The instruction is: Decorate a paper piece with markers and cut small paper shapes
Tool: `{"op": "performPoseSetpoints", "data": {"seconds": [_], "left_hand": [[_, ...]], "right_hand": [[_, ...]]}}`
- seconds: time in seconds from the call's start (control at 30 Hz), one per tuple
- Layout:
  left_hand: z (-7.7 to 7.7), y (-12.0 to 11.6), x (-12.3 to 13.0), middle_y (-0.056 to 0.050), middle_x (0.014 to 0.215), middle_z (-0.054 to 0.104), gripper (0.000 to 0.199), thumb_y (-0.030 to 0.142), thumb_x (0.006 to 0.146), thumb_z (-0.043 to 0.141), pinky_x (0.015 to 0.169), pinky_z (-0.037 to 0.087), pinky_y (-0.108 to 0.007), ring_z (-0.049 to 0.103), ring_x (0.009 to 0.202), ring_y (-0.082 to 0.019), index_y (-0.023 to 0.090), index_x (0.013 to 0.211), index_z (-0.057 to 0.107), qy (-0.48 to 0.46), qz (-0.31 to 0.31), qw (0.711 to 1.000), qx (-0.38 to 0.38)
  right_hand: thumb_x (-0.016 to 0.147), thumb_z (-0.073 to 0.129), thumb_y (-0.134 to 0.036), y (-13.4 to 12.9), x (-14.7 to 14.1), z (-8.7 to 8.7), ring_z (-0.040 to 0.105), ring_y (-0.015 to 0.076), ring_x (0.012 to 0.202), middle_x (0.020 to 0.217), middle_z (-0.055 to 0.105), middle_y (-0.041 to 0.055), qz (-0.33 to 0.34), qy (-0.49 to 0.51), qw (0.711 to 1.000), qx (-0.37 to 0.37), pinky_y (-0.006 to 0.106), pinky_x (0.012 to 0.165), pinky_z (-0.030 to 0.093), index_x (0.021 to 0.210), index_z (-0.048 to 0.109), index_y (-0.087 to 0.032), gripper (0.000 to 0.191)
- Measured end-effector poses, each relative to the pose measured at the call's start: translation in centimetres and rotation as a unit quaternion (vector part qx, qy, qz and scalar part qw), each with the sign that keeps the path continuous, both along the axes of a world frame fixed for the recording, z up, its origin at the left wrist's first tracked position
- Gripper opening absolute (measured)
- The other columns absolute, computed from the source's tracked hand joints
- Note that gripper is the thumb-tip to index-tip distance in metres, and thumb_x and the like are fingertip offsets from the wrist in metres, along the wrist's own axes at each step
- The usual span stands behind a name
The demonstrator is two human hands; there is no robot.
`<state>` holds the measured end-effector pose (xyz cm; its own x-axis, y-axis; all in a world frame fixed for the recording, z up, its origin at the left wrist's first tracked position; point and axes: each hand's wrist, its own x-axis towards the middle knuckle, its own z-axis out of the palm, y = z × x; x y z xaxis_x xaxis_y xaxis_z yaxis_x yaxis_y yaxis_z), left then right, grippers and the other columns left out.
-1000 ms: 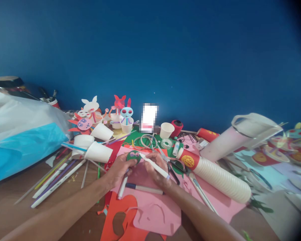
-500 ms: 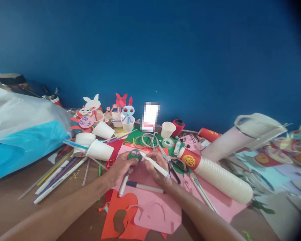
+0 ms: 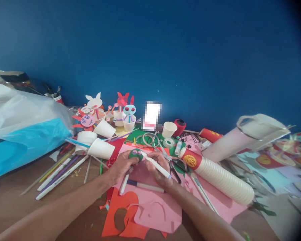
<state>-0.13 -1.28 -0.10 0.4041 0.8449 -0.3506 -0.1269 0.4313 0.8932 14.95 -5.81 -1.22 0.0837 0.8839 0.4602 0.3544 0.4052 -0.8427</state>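
A small green paper piece (image 3: pixel 134 154) with two pink eye shapes is pinched in my left hand (image 3: pixel 122 167). My right hand (image 3: pixel 158 167) grips a white marker (image 3: pixel 157 166), whose tip meets the right edge of the green piece, by one eye. Below my hands lie pink paper (image 3: pixel 155 211) and orange paper (image 3: pixel 110 214) with cut-out holes. Another marker with a dark cap (image 3: pixel 145 186) rests on the pink paper, and a white pen (image 3: pixel 124 184) slants beside my left hand. Scissors (image 3: pixel 175 170) lie just right of my right hand.
A long stack of paper cups (image 3: pixel 223 180) lies at the right, near a white jug (image 3: pixel 230 140). Paper animal figures in cups (image 3: pixel 129 123) stand at the back left. Markers (image 3: pixel 61 179) and a plastic bag (image 3: pixel 27 127) are at the left.
The whole view has shifted slightly, with objects sitting a little further right. Both hands keep the same hold on the green piece and the marker.
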Motion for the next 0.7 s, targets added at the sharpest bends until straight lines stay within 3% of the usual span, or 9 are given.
{"op": "performPoseSetpoints", "data": {"seconds": [0.3, 0.7], "left_hand": [[0.26, -0.1, 0.14, 0.008, 0.047, 0.042, 0.013, 0.019, 0.06, 0.064, 0.033, 0.022, -0.015, 0.032, 0.034, -0.002, 0.015, 0.071, 0.058, -0.014, 0.004, 1.0, -0.008], [-0.12, -0.01, 0.04, 0.007, 0.05, 0.042, 0.02, 0.025, 0.061, 0.067, 0.033, 0.021, -0.016, 0.03, 0.036, -0.001, 0.014, 0.076, 0.06, -0.038, -0.005, 0.999, 0.006]], "right_hand": [[0.073, 0.052, -0.02, 0.16, -0.12, -0.13, 0.056, 0.0135, 0.058, 0.07, 0.06, 0.0004, -0.014, -0.038, 0.999, -0.006, 0.024, 0.054, 0.047, 0.086, 0.052, -0.02, 0.013], [0.075, 0.054, -0.021, 0.42, -0.16, -0.36, 0.058, 0.0172, 0.076, 0.084, 0.061, 0.0052, -0.034, 0.021, 0.999, -0.009, 0.031, 0.069, 0.048, 0.094, 0.05, -0.019, 0.02]]}}
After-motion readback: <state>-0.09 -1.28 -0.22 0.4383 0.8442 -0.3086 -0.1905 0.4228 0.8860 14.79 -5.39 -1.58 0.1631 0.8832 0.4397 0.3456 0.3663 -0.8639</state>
